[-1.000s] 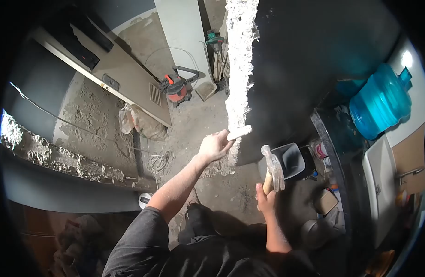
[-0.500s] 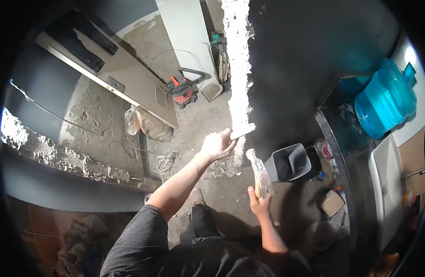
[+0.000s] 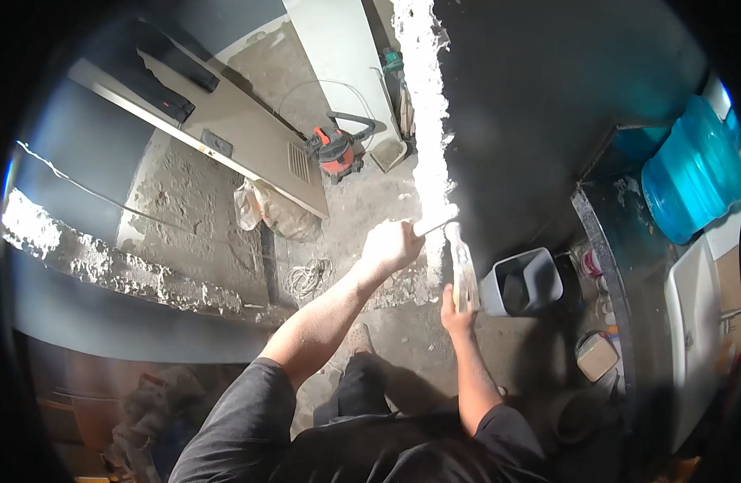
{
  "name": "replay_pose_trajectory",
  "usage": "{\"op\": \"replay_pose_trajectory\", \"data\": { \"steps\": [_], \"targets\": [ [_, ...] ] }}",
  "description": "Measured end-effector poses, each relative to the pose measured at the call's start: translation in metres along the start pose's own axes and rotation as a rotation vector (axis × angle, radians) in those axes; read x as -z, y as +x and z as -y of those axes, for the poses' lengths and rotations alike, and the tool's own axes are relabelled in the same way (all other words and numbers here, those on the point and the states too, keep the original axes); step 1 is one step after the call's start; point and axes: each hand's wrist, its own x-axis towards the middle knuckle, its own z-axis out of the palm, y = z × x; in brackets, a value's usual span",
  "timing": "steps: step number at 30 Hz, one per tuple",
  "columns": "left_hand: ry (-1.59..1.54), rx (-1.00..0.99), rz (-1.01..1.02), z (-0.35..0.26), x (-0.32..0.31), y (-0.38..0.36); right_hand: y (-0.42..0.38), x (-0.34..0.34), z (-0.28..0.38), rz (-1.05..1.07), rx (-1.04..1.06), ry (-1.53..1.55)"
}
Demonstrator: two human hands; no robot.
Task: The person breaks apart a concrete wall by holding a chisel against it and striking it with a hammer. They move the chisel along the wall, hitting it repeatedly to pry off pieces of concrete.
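Note:
My left hand point(image 3: 392, 244) is closed around a pale chisel point(image 3: 435, 220) whose tip rests against the rough broken edge of a wall point(image 3: 431, 105). My right hand point(image 3: 457, 310) grips the wooden handle of a hammer point(image 3: 464, 270). The hammer's head is raised right up to the chisel's end, just below the left hand. My legs and a foot show below on the rubble-strewn floor.
A grey bin point(image 3: 522, 282) stands just right of the hammer. An orange shop vacuum point(image 3: 336, 151) and a laid-down door panel point(image 3: 225, 133) lie further off. A blue water jug point(image 3: 692, 173) and a white sink point(image 3: 696, 314) are at right. A coil of wire point(image 3: 306, 278) lies on the floor.
My right hand has swung the hammer up and to the left, from beside the bin to the end of the chisel. The left hand keeps the chisel on the wall edge.

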Motion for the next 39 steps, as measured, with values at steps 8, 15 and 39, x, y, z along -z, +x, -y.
{"op": "replay_pose_trajectory", "data": {
  "steps": [8, 15, 39],
  "targets": [
    [0.036, -0.129, 0.063, 0.035, -0.002, 0.022, 0.036, 0.044, 0.049, -0.197, -0.168, 0.754],
    [0.039, -0.219, 0.129, 0.05, -0.002, 0.033, 0.021, 0.012, 0.035, 0.029, -0.271, 0.241],
    [-0.201, -0.082, 0.255, 0.039, 0.033, 0.034, 0.043, 0.042, 0.105, 0.149, -0.697, 0.189]
  ]
}}
